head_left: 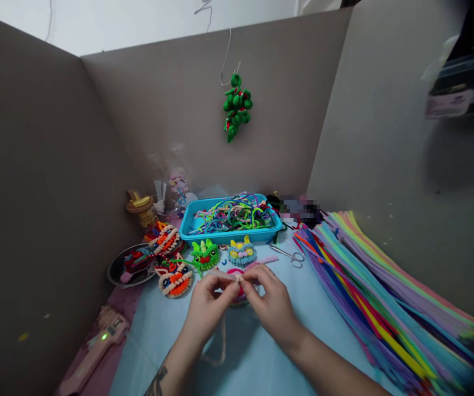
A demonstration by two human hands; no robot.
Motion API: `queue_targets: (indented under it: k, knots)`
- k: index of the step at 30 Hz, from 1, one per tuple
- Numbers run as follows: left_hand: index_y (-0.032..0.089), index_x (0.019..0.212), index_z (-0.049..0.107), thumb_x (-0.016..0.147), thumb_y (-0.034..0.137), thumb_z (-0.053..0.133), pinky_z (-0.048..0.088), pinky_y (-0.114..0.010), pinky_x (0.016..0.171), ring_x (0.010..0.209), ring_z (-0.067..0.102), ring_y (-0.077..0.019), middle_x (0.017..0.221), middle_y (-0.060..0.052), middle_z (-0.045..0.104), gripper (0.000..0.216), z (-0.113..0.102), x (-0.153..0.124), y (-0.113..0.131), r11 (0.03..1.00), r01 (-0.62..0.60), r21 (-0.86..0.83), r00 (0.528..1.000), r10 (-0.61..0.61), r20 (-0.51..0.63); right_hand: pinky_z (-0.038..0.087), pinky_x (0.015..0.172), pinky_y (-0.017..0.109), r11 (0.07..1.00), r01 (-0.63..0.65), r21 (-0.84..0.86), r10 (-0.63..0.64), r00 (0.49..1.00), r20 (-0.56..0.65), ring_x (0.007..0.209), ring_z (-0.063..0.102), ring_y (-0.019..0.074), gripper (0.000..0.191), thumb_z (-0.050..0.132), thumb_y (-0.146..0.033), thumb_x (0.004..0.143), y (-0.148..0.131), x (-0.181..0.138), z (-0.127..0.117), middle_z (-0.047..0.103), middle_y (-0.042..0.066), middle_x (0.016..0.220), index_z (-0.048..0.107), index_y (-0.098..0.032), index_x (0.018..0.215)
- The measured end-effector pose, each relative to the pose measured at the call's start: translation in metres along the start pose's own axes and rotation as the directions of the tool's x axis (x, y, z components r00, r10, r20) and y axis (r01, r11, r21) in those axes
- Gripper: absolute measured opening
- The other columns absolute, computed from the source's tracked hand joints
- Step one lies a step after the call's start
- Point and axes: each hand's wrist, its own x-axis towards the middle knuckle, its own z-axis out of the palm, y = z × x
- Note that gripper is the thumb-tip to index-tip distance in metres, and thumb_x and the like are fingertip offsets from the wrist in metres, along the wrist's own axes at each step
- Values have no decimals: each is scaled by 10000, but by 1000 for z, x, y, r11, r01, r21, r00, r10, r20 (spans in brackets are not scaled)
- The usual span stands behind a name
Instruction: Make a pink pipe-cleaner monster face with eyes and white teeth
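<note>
My left hand (207, 305) and my right hand (270, 300) meet over the light blue table (257, 357), both pinching a pale pink pipe cleaner (222, 344) whose tail loops down toward me. Under the fingers lies a pink round pipe-cleaner piece (237, 273), partly hidden. Just beyond it sit a green fuzzy figure (204, 254) and a blue fuzzy figure (241, 252). An orange and white figure (175, 280) lies to the left of my left hand.
A turquoise tray (204, 234) of loose pipe cleaners stands at the back. Scissors (290, 254) lie right of it. A big fan of coloured pipe cleaners (377, 297) fills the right side. A dark plate (115, 269) and pink glue gun (97, 346) sit left. Cardboard walls surround; a green ornament (237, 107) hangs.
</note>
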Motion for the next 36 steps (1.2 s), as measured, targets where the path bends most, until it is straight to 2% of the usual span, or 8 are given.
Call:
queue_targets:
  k: [7, 14, 21, 28, 33, 36]
  knots:
    - [128, 723, 657, 758, 315, 643, 496, -255, 611, 677, 614, -164, 734, -55, 657, 191, 3, 1, -2, 997, -45, 57, 997, 48, -55, 473, 710, 291, 1000, 30, -4, -30, 999, 24, 791, 565, 182, 100, 524, -133, 828, 3, -6, 4, 595, 30, 786, 565, -218, 795]
    - [164, 794, 665, 810, 253, 592, 482, -236, 641, 762, 602, -160, 817, -42, 641, 116, 2, -1, -4, 968, -201, 150, 975, 212, -65, 475, 735, 279, 999, 4, 52, -5, 999, 35, 832, 570, 177, 95, 557, -121, 801, -4, -1, 1, 592, 38, 849, 564, -204, 846]
    - [171, 786, 655, 821, 207, 565, 455, -253, 670, 743, 578, -156, 761, -28, 615, 102, -1, 0, -4, 930, -305, 205, 942, 326, -77, 468, 720, 255, 995, 12, 100, -20, 997, 73, 820, 579, 165, 89, 533, -159, 843, -3, -1, 1, 605, 41, 841, 613, -195, 859]
    - [173, 812, 677, 792, 264, 619, 469, -269, 705, 789, 604, -174, 821, -42, 648, 110, -1, 2, -6, 970, -212, 123, 971, 223, -87, 454, 695, 248, 995, -14, 102, 7, 997, 74, 789, 578, 162, 116, 520, -203, 868, 1, -1, 4, 608, 32, 797, 619, -199, 807]
    - [169, 782, 673, 774, 273, 638, 471, -260, 704, 793, 613, -171, 841, -43, 669, 110, -4, 2, -7, 983, -160, 87, 980, 169, -109, 454, 630, 233, 987, -96, 127, 90, 995, 50, 696, 570, 143, 48, 538, -212, 852, 3, -4, 6, 598, 15, 773, 577, -194, 829]
    - [168, 747, 659, 755, 265, 651, 474, -244, 673, 751, 612, -156, 822, -34, 674, 97, -4, 3, -7, 986, -158, 53, 977, 164, -137, 451, 644, 235, 992, -64, 113, 60, 997, 45, 727, 573, 148, 67, 542, -201, 849, 3, -3, 5, 604, 20, 785, 592, -195, 806]
